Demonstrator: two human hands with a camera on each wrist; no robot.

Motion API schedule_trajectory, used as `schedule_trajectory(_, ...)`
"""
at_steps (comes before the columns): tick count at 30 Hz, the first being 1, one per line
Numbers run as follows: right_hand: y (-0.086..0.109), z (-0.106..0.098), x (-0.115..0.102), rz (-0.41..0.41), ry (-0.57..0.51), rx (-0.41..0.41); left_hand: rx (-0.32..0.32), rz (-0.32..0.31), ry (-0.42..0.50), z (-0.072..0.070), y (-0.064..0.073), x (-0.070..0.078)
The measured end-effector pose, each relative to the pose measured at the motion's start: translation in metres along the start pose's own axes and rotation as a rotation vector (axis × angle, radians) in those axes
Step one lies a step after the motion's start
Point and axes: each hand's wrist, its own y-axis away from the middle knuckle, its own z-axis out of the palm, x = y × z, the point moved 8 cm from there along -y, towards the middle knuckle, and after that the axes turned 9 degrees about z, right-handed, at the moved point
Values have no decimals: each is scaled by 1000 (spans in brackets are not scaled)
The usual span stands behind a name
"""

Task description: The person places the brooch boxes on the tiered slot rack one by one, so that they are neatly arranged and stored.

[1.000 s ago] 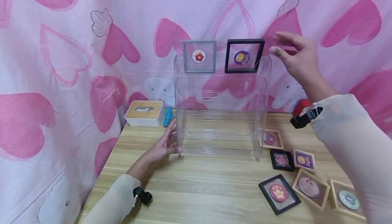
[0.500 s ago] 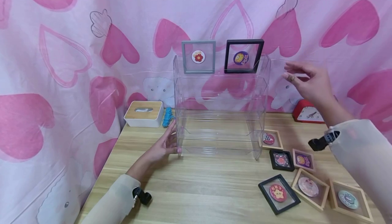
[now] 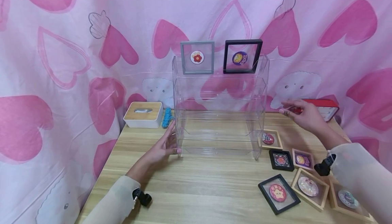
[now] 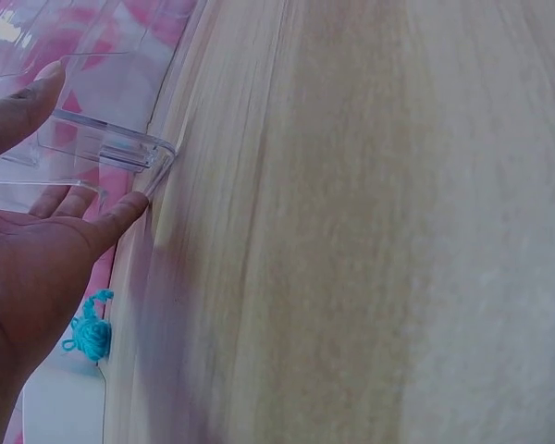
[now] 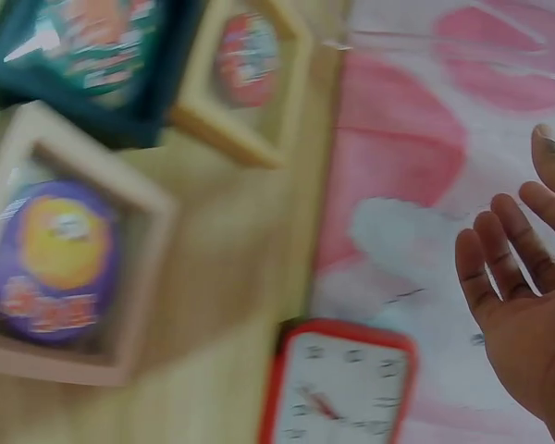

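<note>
A clear tiered display rack (image 3: pixel 218 151) stands on the wooden table. My left hand (image 3: pixel 160 145) holds its lower left side, thumb at the front edge and fingers along the side; the left wrist view has the fingertips right at the rack's foot. On the top tier stand a grey frame (image 3: pixel 206 68) with a red flower badge and a black frame (image 3: pixel 227 55) with a purple badge. To the right of the rack, my right hand (image 3: pixel 304 115) hangs in the air with loosely bent fingers and nothing in them. It partly covers a red clock (image 3: pixel 329 108).
Several framed badges lie at the right, among them a black frame (image 3: pixel 264 187), a small black frame (image 3: pixel 274 152) and a pinkish frame (image 5: pixel 148 268). A tissue box (image 3: pixel 142 115) and blue yarn (image 3: pixel 167 118) sit left of the rack. A pink heart-print curtain (image 3: pixel 232 13) hangs behind.
My right hand has come down from beside the black frame on the top tier to near the red clock. The left hand, the rack and the frames stay where they were.
</note>
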Motion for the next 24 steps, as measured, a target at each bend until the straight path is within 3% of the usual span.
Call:
schedule_trajectory(5,7,30,30,31,25,-102,1,3,5,1,1,2)
schedule_trajectory(11,18,58,57,132,35,-235,0,10,14,1,1,1)
schedule_trajectory(15,22,71,64,190,5,-296,1,16,15,1,0,0)
schedule_trajectory(24,22,91,65,209,-65,-332,-2,0,35,1,0,-2)
